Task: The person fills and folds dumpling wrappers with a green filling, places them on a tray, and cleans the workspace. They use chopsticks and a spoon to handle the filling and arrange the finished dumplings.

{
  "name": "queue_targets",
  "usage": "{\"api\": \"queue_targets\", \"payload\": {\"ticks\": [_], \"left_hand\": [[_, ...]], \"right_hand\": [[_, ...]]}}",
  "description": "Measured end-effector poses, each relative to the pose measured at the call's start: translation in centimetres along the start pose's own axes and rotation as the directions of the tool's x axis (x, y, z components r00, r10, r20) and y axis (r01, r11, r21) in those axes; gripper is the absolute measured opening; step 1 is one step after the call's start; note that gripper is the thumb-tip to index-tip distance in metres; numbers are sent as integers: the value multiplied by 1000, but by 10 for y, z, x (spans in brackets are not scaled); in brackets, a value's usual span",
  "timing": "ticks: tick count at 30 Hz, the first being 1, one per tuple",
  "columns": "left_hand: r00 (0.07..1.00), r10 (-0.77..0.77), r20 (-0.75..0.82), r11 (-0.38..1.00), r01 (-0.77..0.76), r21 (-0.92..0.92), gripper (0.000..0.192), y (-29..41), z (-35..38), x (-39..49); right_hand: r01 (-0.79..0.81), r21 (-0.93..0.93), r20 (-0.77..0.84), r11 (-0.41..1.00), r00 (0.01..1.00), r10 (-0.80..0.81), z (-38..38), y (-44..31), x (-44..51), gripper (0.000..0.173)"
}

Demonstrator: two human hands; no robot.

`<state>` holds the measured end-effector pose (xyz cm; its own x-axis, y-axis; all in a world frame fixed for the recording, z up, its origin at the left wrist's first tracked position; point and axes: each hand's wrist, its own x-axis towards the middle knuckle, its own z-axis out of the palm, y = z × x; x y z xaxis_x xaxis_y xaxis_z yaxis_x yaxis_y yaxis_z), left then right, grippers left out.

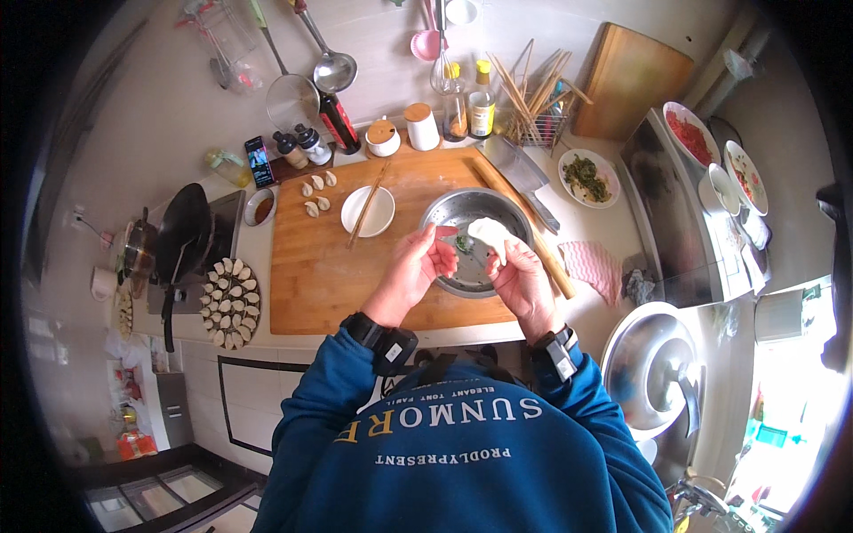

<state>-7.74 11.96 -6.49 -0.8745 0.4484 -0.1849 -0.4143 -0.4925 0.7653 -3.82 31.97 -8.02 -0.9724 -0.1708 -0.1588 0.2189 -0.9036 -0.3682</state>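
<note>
My right hand (523, 274) pinches a piece of white dough (492, 234), which looks like a dumpling, above a steel mixing bowl (438, 208). Beside it, near the bowl's left rim, my left hand (416, 266) has its fingers apart and holds nothing. A little green filling (462, 243) lies in the bowl. The bowl stands on a wooden board (320, 280). On the board's upper left lie several folded dumplings (322, 203), next to a white bowl (374, 226) with wooden chopsticks (368, 206) laid across it.
A rolling pin (553, 265) and a cleaver (516, 166) lie right of the bowl. Beyond them are a plate of greens (588, 178) and a pink striped cloth (592, 266). At left stand a round tray of dumplings (230, 303) and a black wok (183, 230). Jars (422, 126) and bottles (482, 100) line the back.
</note>
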Motion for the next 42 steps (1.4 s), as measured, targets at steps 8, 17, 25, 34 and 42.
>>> {"api": "queue_targets", "payload": {"ticks": [8, 17, 25, 34, 42], "left_hand": [[918, 369, 145, -273, -42, 961, 71, -30, -6, 30], [951, 310, 5, 826, -272, 493, 25, -19, 5, 9], [920, 385, 80, 888, -392, 239, 38, 7, 39, -22], [814, 566, 135, 615, -525, 589, 33, 16, 43, -39], [743, 637, 206, 373, -531, 761, 28, 33, 58, -61]], "right_hand": [[-8, 84, 8, 996, 1000, 7, -23, -2, -4, 22], [-82, 109, 52, 991, 996, 77, -3, 4, -2, 24], [-149, 97, 179, 984, 975, 130, 33, 33, 4, 23], [-98, -23, 155, 995, 983, 101, 55, 38, -2, 16], [-23, -216, 191, 976, 979, 66, 77, 30, -9, 14]]}}
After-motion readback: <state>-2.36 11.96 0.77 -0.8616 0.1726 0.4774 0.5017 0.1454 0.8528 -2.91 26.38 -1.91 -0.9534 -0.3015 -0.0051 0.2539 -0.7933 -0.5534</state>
